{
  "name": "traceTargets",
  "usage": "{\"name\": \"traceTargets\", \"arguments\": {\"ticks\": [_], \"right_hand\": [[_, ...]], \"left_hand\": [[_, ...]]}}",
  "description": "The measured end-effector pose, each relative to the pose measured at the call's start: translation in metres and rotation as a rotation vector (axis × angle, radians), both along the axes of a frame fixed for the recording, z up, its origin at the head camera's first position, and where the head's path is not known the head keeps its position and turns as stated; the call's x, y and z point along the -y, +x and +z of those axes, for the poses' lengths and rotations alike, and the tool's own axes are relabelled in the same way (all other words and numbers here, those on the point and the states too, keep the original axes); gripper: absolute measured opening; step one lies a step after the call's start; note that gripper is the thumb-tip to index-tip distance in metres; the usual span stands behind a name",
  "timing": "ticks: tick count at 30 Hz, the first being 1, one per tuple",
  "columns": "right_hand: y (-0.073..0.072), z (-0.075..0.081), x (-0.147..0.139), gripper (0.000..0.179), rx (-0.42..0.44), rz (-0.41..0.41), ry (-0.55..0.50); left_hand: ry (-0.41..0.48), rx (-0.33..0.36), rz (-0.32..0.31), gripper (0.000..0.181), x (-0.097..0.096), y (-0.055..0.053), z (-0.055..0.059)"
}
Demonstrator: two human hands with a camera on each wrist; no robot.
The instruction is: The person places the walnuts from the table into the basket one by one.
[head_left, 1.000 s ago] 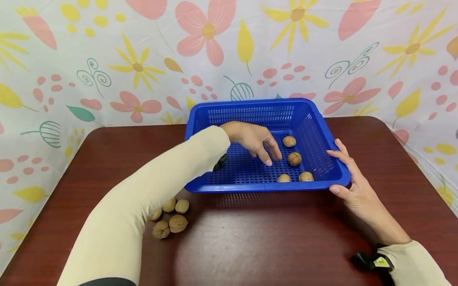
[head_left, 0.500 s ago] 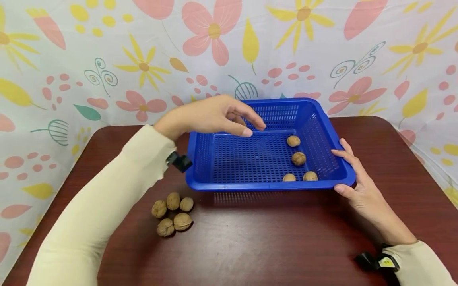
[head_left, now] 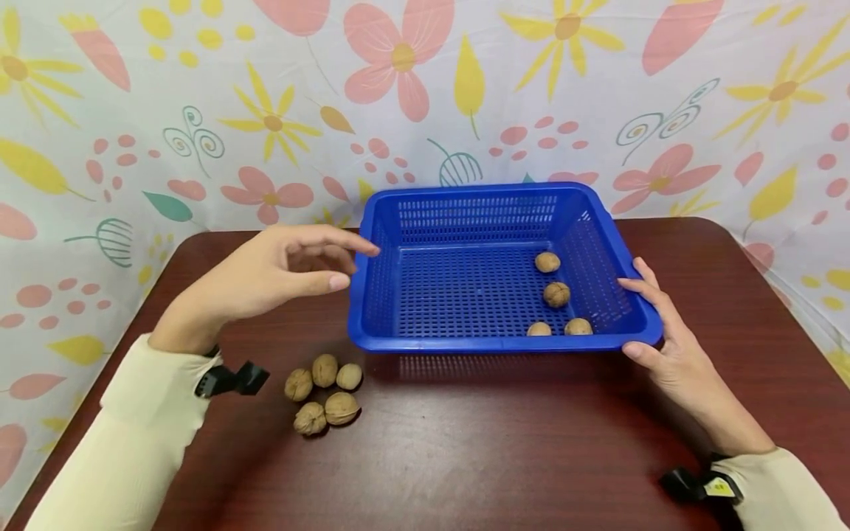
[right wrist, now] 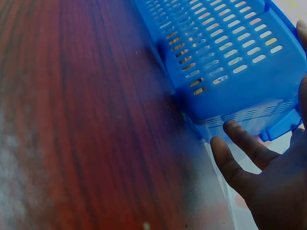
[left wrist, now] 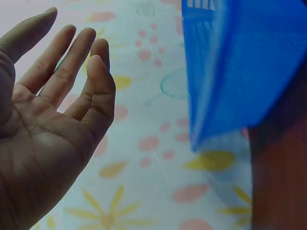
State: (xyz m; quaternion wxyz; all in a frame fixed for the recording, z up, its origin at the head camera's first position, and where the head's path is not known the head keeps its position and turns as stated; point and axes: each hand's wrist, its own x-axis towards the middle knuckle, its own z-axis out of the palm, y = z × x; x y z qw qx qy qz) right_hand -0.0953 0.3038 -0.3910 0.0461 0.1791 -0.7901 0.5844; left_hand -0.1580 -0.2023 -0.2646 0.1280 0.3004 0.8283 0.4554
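Note:
A blue plastic basket (head_left: 491, 344) with slotted walls sits toward the back of the table. Several walnuts (head_left: 556, 294) lie inside it, gathered at its right side. My left hand (head_left: 262, 276) is held just left of the basket, fingers loosely spread and holding nothing, with the index fingertip over the left rim in the head view. In the left wrist view its palm (left wrist: 48, 124) is bare. My right hand (head_left: 674, 361) grips the basket's right front corner, thumb at the front and a finger over the rim; below, two fingertips (right wrist: 223, 148) reach along the outer wall.
On the table in front of my left hand rests a small cluster of several walnuts (head_left: 325, 370). Behind the dark red-brown wooden table (head_left: 425, 457) hangs a white cloth (head_left: 292, 88) printed with flowers. Each wrist carries a small black camera (head_left: 232, 378).
My left hand has moved left from above the basket's inside to beside its left rim, uncovering the basket floor. My right hand keeps its hold, and the walnuts stay where they were.

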Motion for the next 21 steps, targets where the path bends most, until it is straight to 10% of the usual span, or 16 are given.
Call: {"name": "traceTargets", "arguments": {"ticks": [5, 21], "right_hand": [[0.001, 0.001, -0.001, 0.074, 0.003, -0.014, 0.026], [0.0, 0.002, -0.001, 0.073, 0.01, -0.027, 0.063]], "left_hand": [[0.007, -0.035, 0.083, 0.037, 0.029, 0.018, -0.026], [0.112, 0.186, 0.133, 0.044, 0.076, 0.056, -0.109]]}}
